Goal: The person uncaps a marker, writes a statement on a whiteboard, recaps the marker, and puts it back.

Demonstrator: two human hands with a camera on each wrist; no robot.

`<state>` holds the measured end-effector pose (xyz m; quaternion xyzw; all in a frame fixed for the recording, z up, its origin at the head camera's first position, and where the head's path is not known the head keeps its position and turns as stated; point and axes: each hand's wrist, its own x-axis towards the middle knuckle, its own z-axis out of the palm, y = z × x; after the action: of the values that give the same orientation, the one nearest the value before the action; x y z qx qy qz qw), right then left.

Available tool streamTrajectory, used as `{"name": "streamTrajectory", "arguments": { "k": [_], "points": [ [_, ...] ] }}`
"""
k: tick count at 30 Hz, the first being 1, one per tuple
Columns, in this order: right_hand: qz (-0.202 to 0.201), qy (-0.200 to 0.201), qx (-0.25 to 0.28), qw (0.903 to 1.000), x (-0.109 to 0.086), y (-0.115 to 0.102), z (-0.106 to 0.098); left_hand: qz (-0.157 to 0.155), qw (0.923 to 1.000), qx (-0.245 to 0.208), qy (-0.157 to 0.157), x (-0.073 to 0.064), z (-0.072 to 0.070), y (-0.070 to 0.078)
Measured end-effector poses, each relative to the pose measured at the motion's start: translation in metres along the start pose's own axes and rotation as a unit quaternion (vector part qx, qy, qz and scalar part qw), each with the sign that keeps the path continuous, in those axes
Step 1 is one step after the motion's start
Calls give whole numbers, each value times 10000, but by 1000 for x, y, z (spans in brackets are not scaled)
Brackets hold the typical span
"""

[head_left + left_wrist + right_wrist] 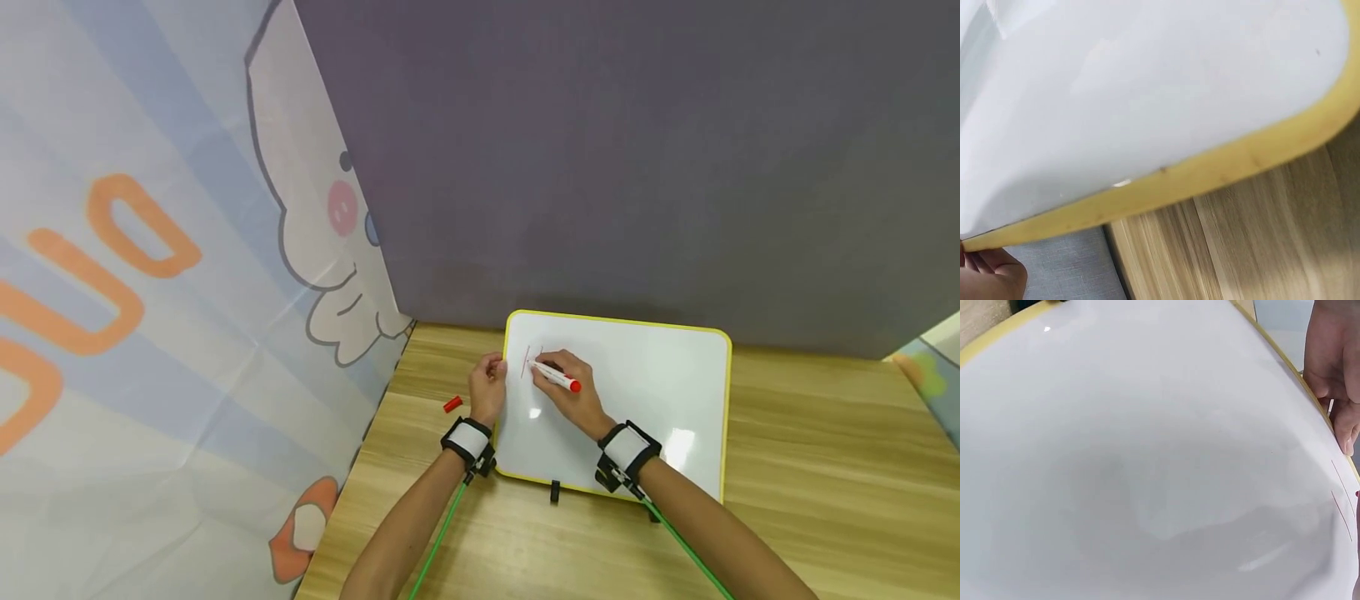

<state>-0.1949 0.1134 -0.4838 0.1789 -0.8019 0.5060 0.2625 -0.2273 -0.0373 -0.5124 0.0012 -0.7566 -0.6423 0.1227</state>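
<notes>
A whiteboard with a yellow rim lies on the wooden table. My right hand pinches a white marker with a red end, its tip at the board's upper left. Thin red lines are drawn there; two slanted lines also show in the right wrist view. At the board's left edge, my left hand grips the rim with curled fingers. The left wrist view catches part of that hand against the yellow rim.
A red marker cap lies on the table left of the board. Black clips sit along the board's near edge. A grey panel rises behind, and a printed cloth hangs on the left. Green cables trail from both wrists.
</notes>
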Motion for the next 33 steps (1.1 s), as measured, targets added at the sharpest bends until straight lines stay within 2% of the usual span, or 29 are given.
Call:
{"name": "streamTrajectory", "arguments": {
  "k": [4, 10, 19, 22, 27, 33],
  "points": [
    [108, 16, 80, 9999, 1, -10, 0, -1, 10000, 39, -54, -1, 1, -1],
    [63, -117, 81, 9999, 2, -24, -4, 31, 9998, 85, -149, 0, 0, 0],
    [137, 63, -8, 9999, 0, -21, -16, 4, 9999, 107, -125, 0, -2, 1],
    [183, 147, -39, 9997, -2, -12, -16, -11, 9998, 160, -96, 0, -2, 3],
    [262, 504, -269, 9980, -3, 2, -17, 17, 9997, 226, -88, 2, -3, 4],
    [396, 424, -235, 9980, -1, -18, -21, -38, 10000, 78, -19, 3, -4, 4]
  ]
}}
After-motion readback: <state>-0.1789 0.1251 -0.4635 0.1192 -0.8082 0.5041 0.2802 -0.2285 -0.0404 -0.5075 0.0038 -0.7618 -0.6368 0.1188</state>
